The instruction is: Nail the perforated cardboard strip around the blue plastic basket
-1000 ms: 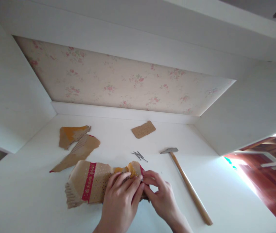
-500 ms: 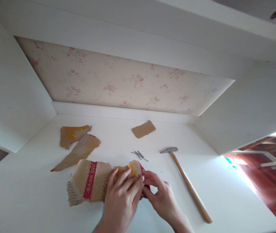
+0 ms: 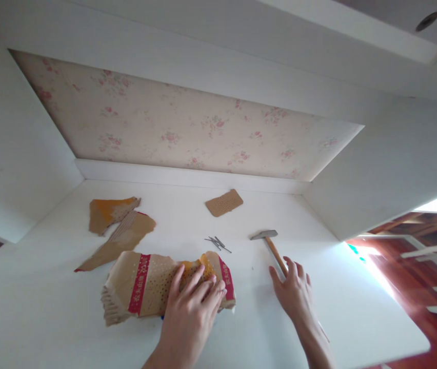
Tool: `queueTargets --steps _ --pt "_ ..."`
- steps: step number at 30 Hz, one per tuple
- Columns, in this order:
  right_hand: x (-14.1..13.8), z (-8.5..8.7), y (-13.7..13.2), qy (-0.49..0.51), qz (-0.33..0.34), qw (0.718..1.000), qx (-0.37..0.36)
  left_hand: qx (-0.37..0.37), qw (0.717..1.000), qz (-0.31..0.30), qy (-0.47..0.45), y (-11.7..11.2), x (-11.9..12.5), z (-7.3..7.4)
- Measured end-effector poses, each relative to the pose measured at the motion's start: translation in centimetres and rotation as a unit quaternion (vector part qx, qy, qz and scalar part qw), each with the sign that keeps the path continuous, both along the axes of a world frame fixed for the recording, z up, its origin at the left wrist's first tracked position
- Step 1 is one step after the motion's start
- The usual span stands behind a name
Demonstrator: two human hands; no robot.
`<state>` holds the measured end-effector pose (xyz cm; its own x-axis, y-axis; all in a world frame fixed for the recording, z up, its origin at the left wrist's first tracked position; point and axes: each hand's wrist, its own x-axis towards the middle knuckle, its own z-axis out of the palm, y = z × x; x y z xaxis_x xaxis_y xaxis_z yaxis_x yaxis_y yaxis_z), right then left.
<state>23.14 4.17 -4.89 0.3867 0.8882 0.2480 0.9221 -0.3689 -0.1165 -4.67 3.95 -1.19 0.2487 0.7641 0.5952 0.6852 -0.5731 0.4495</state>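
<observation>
A torn, layered piece of brown cardboard (image 3: 154,287) with red printed bands and many small holes lies near the front of the white table. My left hand (image 3: 193,307) rests across its right half, outer fingers spread on the surface. Thumb and forefinger are pressed together near the right red band; whatever is between them is too small to make out. My right hand (image 3: 293,292) hovers over the handle of a hammer (image 3: 274,251), its fingers apart and not closed round the wood. Several loose nails (image 3: 217,244) lie just behind the cardboard.
Two torn cardboard scraps, one with an orange patch (image 3: 113,211) and one longer (image 3: 122,241), lie at the left. A small perforated cardboard rectangle (image 3: 224,203) is at the back. White side panels (image 3: 388,169) and a floral-papered back wall (image 3: 187,123) enclose the table (image 3: 372,307).
My right hand has left the cardboard's right end and moved right to the hammer handle, its fingers now apart. My left hand has stayed on the cardboard. The view has shifted slightly.
</observation>
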Motion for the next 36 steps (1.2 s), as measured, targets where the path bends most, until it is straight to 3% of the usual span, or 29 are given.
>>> queueTargets --steps 4,8,13,17,18,21,25,31,36 --pt "0.5 -0.9 0.1 -0.026 0.003 0.997 -0.068 0.002 1.0 0.004 -0.006 -0.1 0.0 -0.3" --pt "2.1 0.5 0.4 -0.027 0.008 0.999 -0.04 -0.001 1.0 0.002 -0.009 -0.1 0.0 -0.1" --pt "4.6 1.6 0.5 0.128 0.062 0.99 0.01 -0.027 1.0 -0.005 -0.01 0.2 -0.3 0.8" --pt "1.2 2.3 -1.3 0.211 0.086 0.974 0.005 -0.06 0.998 -0.002 -0.02 0.5 -0.7 1.0" --pt "-0.5 2.7 -2.0 0.25 0.096 0.963 -0.002 -0.067 0.998 -0.005 -0.02 0.6 -0.8 1.0" --pt "-5.8 4.4 -3.6 0.509 0.134 0.849 -0.056 -0.096 0.995 -0.016 -0.014 0.7 -1.0 1.5" --pt "-10.3 5.5 -3.7 0.632 0.148 0.759 -0.061 -0.145 0.989 -0.029 -0.004 1.1 -1.2 2.4" --pt "-11.4 4.3 -2.6 0.726 0.119 0.677 -0.029 -0.172 0.985 -0.024 -0.025 1.5 -1.5 2.3" --pt "-11.3 4.5 -2.6 0.744 0.105 0.659 -0.041 -0.148 0.989 -0.018 0.006 1.4 -1.3 2.2"
